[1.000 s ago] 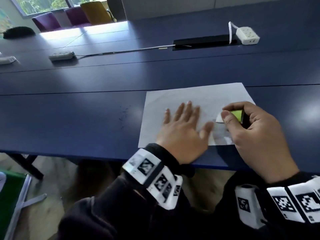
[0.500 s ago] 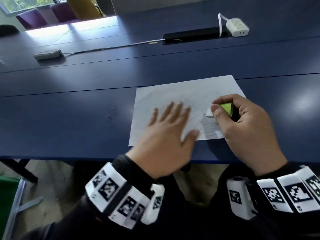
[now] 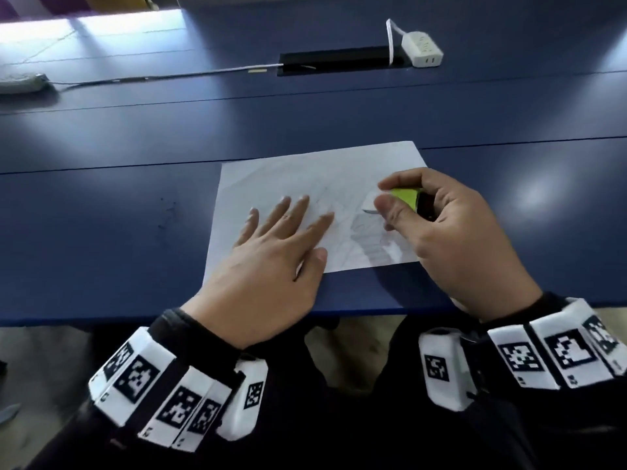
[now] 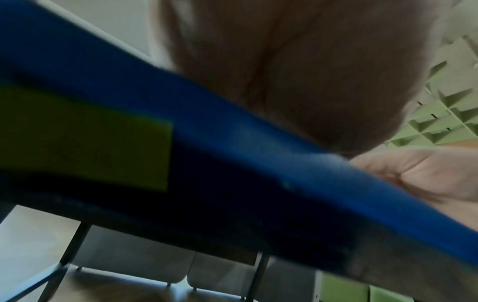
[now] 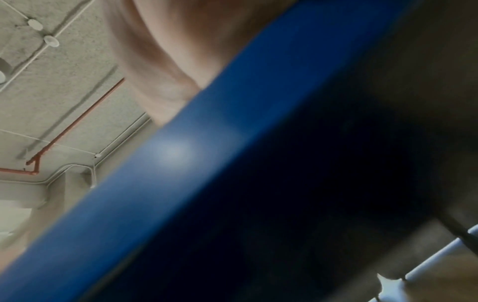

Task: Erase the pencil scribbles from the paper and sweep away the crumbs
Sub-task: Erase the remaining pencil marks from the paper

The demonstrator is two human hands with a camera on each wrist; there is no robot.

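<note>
Paper (image 3: 305, 184): thin white rectangular sheet, lying flat near the front edge of the table, its surface covered with faint grey pencil scribbles (image 3: 369, 237), darkest in a hatched patch at the near right.
Eraser (image 3: 397, 200): small block with a white rubber tip and a glossy yellow-green sleeve; the tip meets the sheet just above the hatched patch.
Right hand (image 3: 451, 239): fingers curled round the eraser, thumb and forefinger pinching the sleeve, the heel at the sheet's right edge.
Left hand (image 3: 271, 266): flat, fingers straight and slightly spread, pressing the sheet's near left part; it grips nothing.
Table (image 3: 101, 215): smooth, dark blue, semi-gloss top with pale light reflections and straight seams; a few dark specks lie left of the sheet.
Table edge (image 4: 258, 143): rounded blue band seen from beneath in both wrist views, blurred; the palms show above it.
Wristbands (image 3: 163, 395): white blocky segments printed with black square markers, over black sleeves.
Power strip (image 3: 422, 49): white plastic box beside a black slot at the far side.
</note>
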